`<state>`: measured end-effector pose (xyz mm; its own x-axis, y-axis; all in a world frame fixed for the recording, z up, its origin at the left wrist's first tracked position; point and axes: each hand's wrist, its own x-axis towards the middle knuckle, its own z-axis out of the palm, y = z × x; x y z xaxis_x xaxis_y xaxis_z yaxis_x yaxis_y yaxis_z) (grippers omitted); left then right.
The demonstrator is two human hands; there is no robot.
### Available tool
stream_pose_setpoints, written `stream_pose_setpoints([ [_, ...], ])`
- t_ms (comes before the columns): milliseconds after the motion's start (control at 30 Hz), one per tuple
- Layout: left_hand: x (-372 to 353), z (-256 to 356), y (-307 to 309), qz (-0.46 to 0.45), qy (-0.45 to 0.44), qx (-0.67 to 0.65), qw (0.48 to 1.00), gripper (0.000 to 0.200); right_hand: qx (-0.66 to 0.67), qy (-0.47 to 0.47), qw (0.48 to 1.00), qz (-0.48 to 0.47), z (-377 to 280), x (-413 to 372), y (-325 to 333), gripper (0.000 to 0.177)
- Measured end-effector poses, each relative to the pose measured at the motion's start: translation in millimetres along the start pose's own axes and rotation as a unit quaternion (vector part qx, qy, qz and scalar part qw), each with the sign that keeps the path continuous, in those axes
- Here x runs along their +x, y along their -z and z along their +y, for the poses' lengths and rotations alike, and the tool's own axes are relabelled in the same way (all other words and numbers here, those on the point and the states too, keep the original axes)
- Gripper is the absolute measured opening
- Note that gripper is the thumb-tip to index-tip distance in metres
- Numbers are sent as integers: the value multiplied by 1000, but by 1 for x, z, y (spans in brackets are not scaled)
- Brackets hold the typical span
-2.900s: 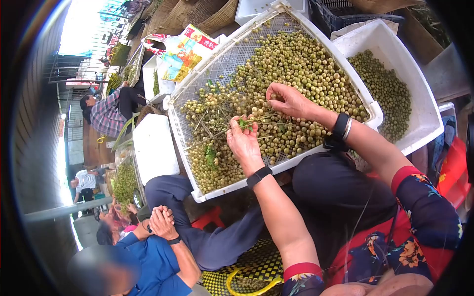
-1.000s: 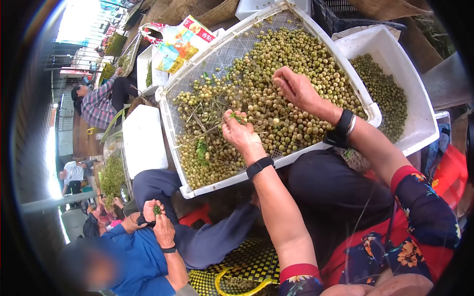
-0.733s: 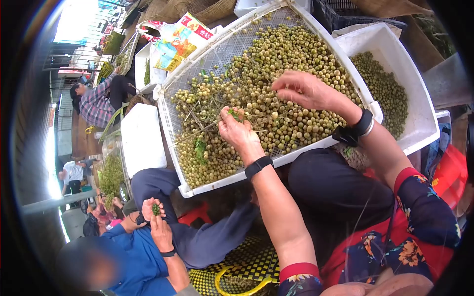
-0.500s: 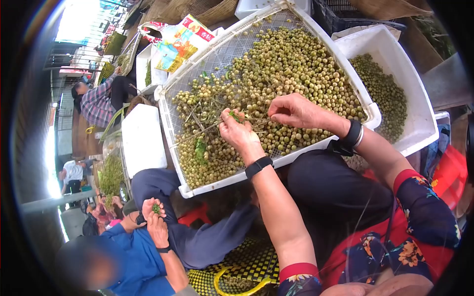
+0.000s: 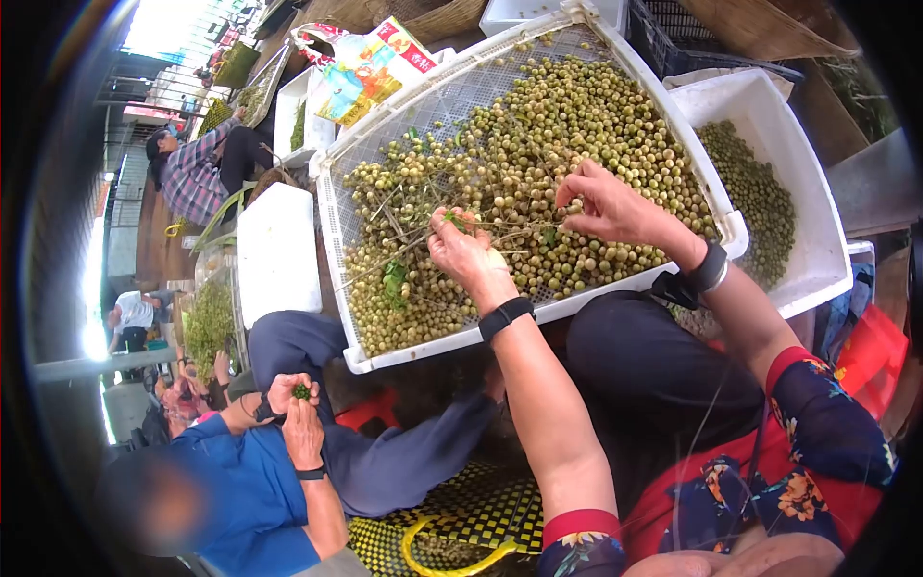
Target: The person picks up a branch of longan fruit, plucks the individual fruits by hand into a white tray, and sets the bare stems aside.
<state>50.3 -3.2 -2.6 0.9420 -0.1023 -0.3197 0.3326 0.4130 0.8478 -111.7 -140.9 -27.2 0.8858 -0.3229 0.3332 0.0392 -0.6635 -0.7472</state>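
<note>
My left hand [image 5: 466, 252] is closed on a thin twig [image 5: 404, 252] with a small green leaf at the fingers. The bare twig runs out on both sides of the hand, over the fruits. My right hand [image 5: 615, 204] is to the right, thumb and curled forefinger apart, and I see nothing held between them. Both hands are above a white mesh tray [image 5: 444, 338] that rests near my knees. Small round yellow-green fruits [image 5: 586, 115] fill most of it, with loose stems [image 5: 409, 212] and a green sprig [image 5: 394, 281] among them.
A white tub [image 5: 812, 226] of smaller green fruits adjoins the tray's right side. Behind the tray lies a colourful printed bag [image 5: 370, 77]. At the left stands a white foam box [image 5: 277, 255]. A co-worker in blue [image 5: 255, 490] handles something green; a yellow-handled woven basket [image 5: 471, 519] sits below.
My right hand has moved up and right, and its pinched fingers have come apart. The left hand stays nearly in place with the twig. The co-worker's hands have drawn together.
</note>
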Motion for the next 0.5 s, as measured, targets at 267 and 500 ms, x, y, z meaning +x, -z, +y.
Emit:
stream_pose_setpoints([
  [267, 8, 3, 11, 1, 4, 17, 1000, 17, 294, -259, 916, -92, -9, 2, 1, 13],
  [500, 13, 8, 12, -22, 19, -24, 999, 16, -142, 9, 989, -33, 0, 1, -7, 22],
])
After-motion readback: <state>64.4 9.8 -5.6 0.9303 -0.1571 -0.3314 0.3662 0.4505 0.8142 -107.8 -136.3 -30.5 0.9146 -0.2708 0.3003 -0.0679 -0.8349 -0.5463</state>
